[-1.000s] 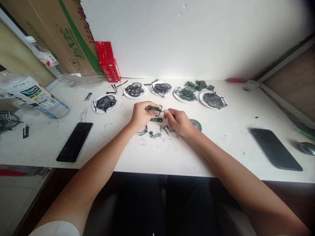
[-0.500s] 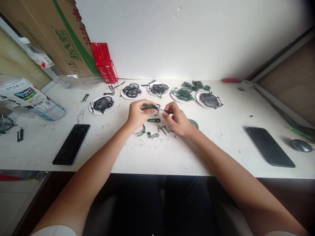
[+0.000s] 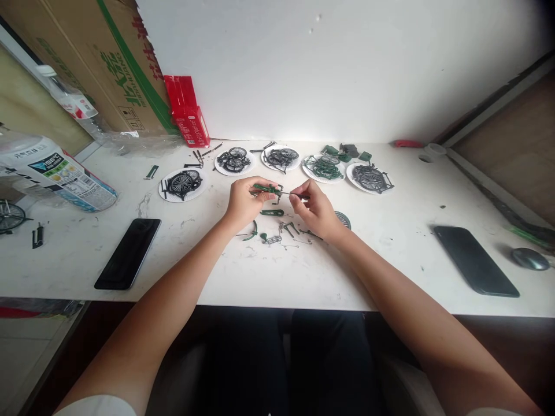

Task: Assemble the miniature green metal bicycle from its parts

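Pinched in my left hand (image 3: 245, 201) is a green miniature bicycle frame (image 3: 265, 188), with a small dark crank at its right end. My right hand (image 3: 315, 209) grips a thin screwdriver (image 3: 299, 196), its shaft pointing left at the crank end of the frame. Whether the tip touches a screw is too small to tell. Below my hands lie a green chain guard (image 3: 272, 212), a green curved mudguard (image 3: 251, 232), a small grey rack (image 3: 274, 240) and several thin parts. A spoked wheel (image 3: 344, 219) shows partly behind my right hand.
Paper plates with black bicycle parts (image 3: 183, 185) and green parts (image 3: 323, 167) line the back. A phone (image 3: 127, 254) lies left; a dark flat slab (image 3: 476, 260) and a mouse (image 3: 531, 259) lie right. A red box (image 3: 194, 124) and large bottle (image 3: 73, 179) stand left.
My hands keep nearly the same pose, the screwdriver still at the frame's right end. The whole view has shifted very slightly.
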`<act>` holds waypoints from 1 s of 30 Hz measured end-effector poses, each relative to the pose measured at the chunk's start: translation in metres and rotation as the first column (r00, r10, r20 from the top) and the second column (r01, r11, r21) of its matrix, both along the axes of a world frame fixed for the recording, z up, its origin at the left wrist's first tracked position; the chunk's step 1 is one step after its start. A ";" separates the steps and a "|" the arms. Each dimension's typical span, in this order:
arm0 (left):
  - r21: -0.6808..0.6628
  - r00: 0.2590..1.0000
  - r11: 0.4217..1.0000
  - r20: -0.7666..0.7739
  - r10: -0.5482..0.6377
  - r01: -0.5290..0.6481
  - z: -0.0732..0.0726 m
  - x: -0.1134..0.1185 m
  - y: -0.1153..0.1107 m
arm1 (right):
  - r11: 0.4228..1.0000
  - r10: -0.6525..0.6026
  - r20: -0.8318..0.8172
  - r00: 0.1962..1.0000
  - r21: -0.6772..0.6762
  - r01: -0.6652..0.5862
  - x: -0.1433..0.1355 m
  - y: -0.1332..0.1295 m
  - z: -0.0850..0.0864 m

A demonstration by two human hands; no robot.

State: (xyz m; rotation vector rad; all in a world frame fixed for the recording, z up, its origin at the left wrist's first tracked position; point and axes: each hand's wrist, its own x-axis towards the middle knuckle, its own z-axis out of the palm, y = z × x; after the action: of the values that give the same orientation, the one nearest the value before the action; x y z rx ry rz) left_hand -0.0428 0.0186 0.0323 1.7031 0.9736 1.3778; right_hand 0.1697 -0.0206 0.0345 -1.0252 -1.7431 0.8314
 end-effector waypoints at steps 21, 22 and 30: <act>-0.097 0.999 0.995 0.025 0.026 -0.023 -0.005 0.000 0.005 | 0.993 0.030 -0.001 1.000 -0.110 -0.030 0.002 0.003 0.000; -0.100 0.999 0.995 0.027 0.026 -0.023 -0.005 0.000 0.005 | 0.994 0.029 -0.002 1.000 -0.109 -0.029 0.002 0.003 0.001; -0.110 0.999 0.994 0.037 0.028 -0.023 -0.003 0.000 0.005 | 0.994 0.029 0.015 0.999 -0.108 -0.027 0.003 0.001 0.006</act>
State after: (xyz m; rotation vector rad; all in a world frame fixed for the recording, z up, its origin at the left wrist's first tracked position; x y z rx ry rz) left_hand -0.0427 0.0233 0.0296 1.5831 1.0335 1.3437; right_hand 0.1730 -0.0195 0.0402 -1.0832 -1.7459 0.9456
